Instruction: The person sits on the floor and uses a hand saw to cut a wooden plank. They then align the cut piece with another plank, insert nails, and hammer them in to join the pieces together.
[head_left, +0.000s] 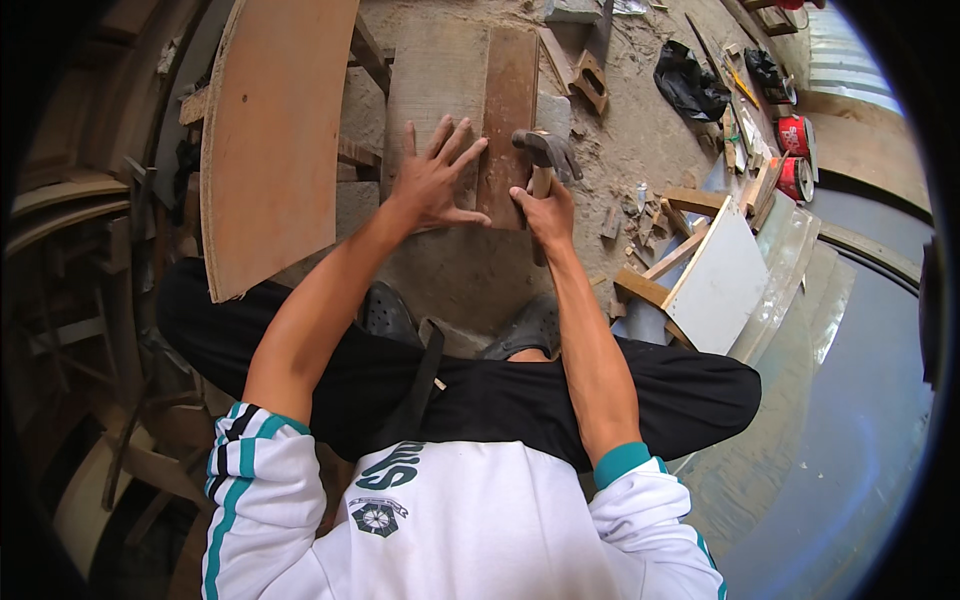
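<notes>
My left hand (437, 185) lies with its fingers spread on a pale, weathered wooden board (437, 75) in front of me. Its thumb reaches onto the reddish-brown wooden strip (510, 85) along the board's right side. A claw hammer (543, 150) stands in my right hand (550, 213), which is wrapped around the handle close below the metal head. The hammer head is up, by the strip's right edge, and my right thumb points toward the strip. No nail can be made out on the wood.
A large plywood sheet (275, 130) rises at the left. Beyond the hammer lie a handsaw (591, 82) and a black plastic bag (690, 85). Wood scraps, a white-faced panel (718, 280) and red cans (795, 180) crowd the right. My shoes (388, 315) are below the board.
</notes>
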